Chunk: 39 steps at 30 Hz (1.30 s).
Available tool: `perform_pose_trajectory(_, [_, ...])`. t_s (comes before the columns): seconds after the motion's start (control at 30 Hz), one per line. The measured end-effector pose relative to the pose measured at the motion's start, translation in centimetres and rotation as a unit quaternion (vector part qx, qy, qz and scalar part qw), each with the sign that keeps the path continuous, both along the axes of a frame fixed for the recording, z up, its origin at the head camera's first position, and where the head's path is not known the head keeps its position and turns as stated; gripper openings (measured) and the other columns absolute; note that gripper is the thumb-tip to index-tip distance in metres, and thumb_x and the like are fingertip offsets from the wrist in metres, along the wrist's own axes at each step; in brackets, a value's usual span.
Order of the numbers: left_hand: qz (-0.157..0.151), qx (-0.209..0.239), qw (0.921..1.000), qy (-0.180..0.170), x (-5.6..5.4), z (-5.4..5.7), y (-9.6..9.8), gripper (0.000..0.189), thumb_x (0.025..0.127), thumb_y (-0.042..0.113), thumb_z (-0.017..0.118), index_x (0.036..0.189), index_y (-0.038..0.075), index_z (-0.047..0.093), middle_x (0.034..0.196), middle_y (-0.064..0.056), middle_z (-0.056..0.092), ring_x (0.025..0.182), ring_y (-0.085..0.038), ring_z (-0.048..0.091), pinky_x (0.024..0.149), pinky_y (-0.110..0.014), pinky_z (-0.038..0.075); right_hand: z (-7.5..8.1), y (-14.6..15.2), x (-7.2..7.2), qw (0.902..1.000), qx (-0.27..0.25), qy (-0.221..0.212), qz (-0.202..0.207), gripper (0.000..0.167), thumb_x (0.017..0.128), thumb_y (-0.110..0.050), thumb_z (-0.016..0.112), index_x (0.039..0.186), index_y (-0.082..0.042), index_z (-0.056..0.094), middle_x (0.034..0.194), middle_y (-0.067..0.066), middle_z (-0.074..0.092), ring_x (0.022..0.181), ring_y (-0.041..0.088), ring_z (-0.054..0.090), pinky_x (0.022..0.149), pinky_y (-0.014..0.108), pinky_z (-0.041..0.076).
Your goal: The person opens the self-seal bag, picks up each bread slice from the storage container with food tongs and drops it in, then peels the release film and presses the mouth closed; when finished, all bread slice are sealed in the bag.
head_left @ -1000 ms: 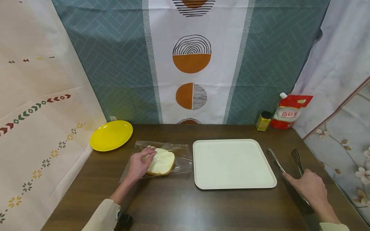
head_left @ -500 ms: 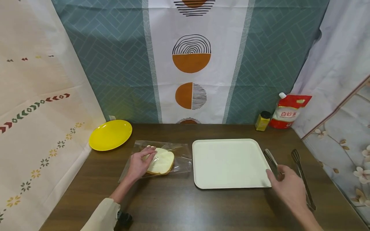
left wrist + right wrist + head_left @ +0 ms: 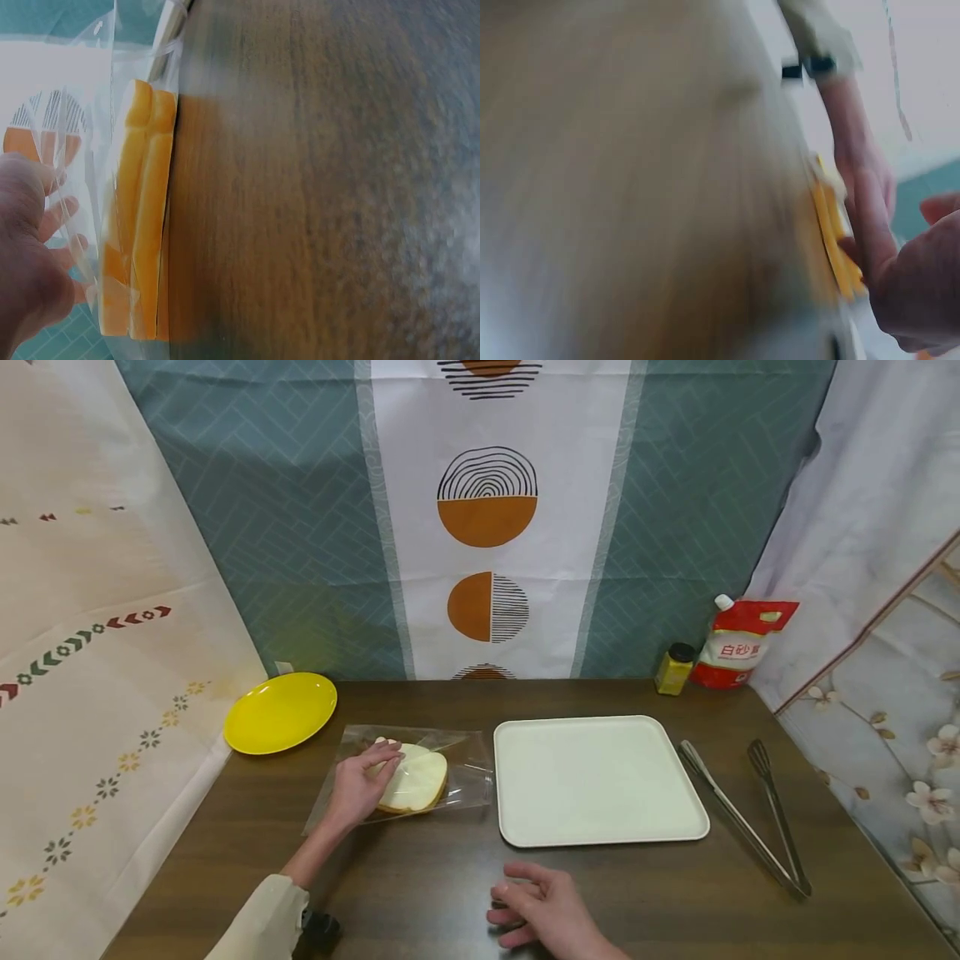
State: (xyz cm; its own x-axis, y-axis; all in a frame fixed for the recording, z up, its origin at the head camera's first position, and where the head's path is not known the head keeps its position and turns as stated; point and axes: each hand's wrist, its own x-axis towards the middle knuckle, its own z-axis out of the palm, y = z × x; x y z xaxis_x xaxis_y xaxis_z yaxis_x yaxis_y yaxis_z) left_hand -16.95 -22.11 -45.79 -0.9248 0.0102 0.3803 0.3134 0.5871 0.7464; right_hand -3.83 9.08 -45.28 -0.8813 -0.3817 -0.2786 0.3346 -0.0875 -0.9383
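Observation:
A clear plastic bag (image 3: 468,777) lies on the table with white-faced bread slices (image 3: 420,781) inside. In the left wrist view, two brown-crusted slices (image 3: 150,217) lie stacked under the film. My left hand (image 3: 360,785) is over the bag's left part, thumb and fingers pinching its upper film. My right hand (image 3: 551,914) is over the table in front of the tray, fingers loosely bent and holding nothing. It is blurred in the right wrist view, where the left hand (image 3: 866,187) and the bread's crust edges also show.
A white tray (image 3: 600,781) lies right of the bag. Metal tongs (image 3: 750,835) lie spread farther right. A yellow plate (image 3: 281,714) is at the back left. A yellow jar (image 3: 675,670) with a black lid and a red-and-white spouted pouch (image 3: 738,647) stand at the back right.
My right hand has left the tongs and moved left past the tray's front right corner to below the tray. The tongs stay on the table. My left hand has stayed on the bag.

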Motion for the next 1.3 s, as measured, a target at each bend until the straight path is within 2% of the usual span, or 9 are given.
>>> perform_pose_trajectory(0.1, [-0.003, -0.002, 1.0000, 0.003, 0.0, -0.1, 0.0, 0.018, 0.090, 0.003, 0.073, 0.108, -0.002, 0.076, 0.116, -0.016, 0.070, 0.126, -0.037, 0.056, 0.105, -0.053, 0.039, 0.0, -2.8, -0.2, 0.9981, -0.054, -0.027, -0.016, 0.067, 0.101, -0.014, 0.061, 0.139, 0.028, 0.025, 0.119, 0.033, 0.063, 0.096, 0.035, 0.071, 0.072, 0.042, 0.060])
perform_pose_trajectory(0.2, [-0.004, 0.000, 1.0000, 0.002, 0.0, -0.1, 0.0, 0.018, 0.090, 0.003, 0.074, 0.108, -0.002, 0.076, 0.117, -0.016, 0.070, 0.126, -0.037, 0.055, 0.105, -0.053, 0.039, 0.0, -4.9, -0.9, 0.9940, -0.096, -0.021, -0.048, 0.069, 0.101, -0.014, 0.060, 0.139, 0.029, 0.021, 0.118, 0.033, 0.061, 0.099, 0.037, 0.070, 0.076, 0.042, 0.059])
perform_pose_trajectory(0.27, [-0.003, 0.002, 1.0000, 0.001, 0.0, -0.1, 0.1, 0.018, 0.090, 0.003, 0.074, 0.107, -0.002, 0.076, 0.116, -0.016, 0.070, 0.126, -0.037, 0.055, 0.106, -0.053, 0.039, -0.2, -6.1, -1.5, 0.9912, -0.112, -0.013, -0.070, 0.067, 0.101, -0.014, 0.060, 0.138, 0.029, 0.024, 0.117, 0.033, 0.061, 0.099, 0.039, 0.069, 0.076, 0.041, 0.059])
perform_pose_trajectory(0.43, [-0.002, -0.002, 0.9999, 0.011, -0.2, -0.1, 0.1, 0.016, 0.091, 0.003, 0.073, 0.106, -0.002, 0.077, 0.116, -0.016, 0.071, 0.126, -0.037, 0.056, 0.105, -0.054, 0.039, -0.6, -8.5, -2.9, 0.9847, -0.120, -0.023, -0.124, 0.078, 0.100, -0.015, 0.062, 0.137, 0.032, 0.011, 0.126, 0.041, 0.053, 0.098, 0.043, 0.068, 0.074, 0.040, 0.059])
perform_pose_trajectory(0.57, [0.001, -0.010, 0.9999, 0.013, -0.3, -0.1, 0.1, 0.015, 0.090, 0.003, 0.074, 0.104, -0.002, 0.077, 0.115, -0.016, 0.071, 0.125, -0.038, 0.056, 0.105, -0.055, 0.039, -0.5, -9.7, -3.8, 0.9797, -0.123, -0.036, -0.154, 0.083, 0.099, -0.014, 0.063, 0.137, 0.032, 0.005, 0.129, 0.043, 0.049, 0.095, 0.043, 0.069, 0.072, 0.041, 0.059])
perform_pose_trajectory(0.8, [0.006, -0.009, 0.9999, -0.012, -0.1, 0.1, 0.1, 0.017, 0.092, 0.006, 0.072, 0.107, 0.000, 0.077, 0.118, -0.015, 0.070, 0.128, -0.036, 0.054, 0.107, -0.054, 0.038, -0.1, -11.1, -5.2, 0.9689, -0.144, -0.065, -0.191, 0.093, 0.099, -0.012, 0.063, 0.134, 0.033, -0.010, 0.137, 0.046, 0.039, 0.102, 0.044, 0.066, 0.074, 0.041, 0.059])
perform_pose_trajectory(0.93, [0.003, -0.005, 0.9999, -0.014, 0.0, 0.1, 0.1, 0.017, 0.092, 0.006, 0.073, 0.107, -0.001, 0.077, 0.118, -0.015, 0.070, 0.129, -0.036, 0.053, 0.107, -0.055, 0.037, 0.0, -11.6, -5.7, 0.9633, -0.153, -0.081, -0.205, 0.090, 0.099, -0.011, 0.063, 0.134, 0.034, -0.008, 0.139, 0.045, 0.038, 0.107, 0.045, 0.064, 0.078, 0.043, 0.058])
perform_pose_trajectory(1.17, [-0.004, -0.005, 0.9999, -0.012, 0.1, 0.2, 0.1, 0.017, 0.092, 0.005, 0.073, 0.107, -0.001, 0.077, 0.118, -0.015, 0.070, 0.128, -0.037, 0.053, 0.108, -0.056, 0.036, -0.4, -12.0, -6.5, 0.9588, -0.162, -0.085, -0.218, 0.071, 0.099, -0.011, 0.063, 0.136, 0.029, 0.019, 0.129, 0.043, 0.049, 0.107, 0.046, 0.064, 0.081, 0.046, 0.057])
perform_pose_trajectory(1.3, [-0.013, -0.010, 0.9998, -0.010, 0.1, 0.1, 0.1, 0.016, 0.091, 0.005, 0.073, 0.105, 0.000, 0.077, 0.119, -0.014, 0.070, 0.129, -0.037, 0.053, 0.109, -0.057, 0.034, -0.9, -12.1, -6.8, 0.9556, -0.162, -0.097, -0.226, 0.067, 0.098, -0.013, 0.065, 0.136, 0.024, 0.023, 0.122, 0.040, 0.056, 0.104, 0.044, 0.066, 0.079, 0.045, 0.058])
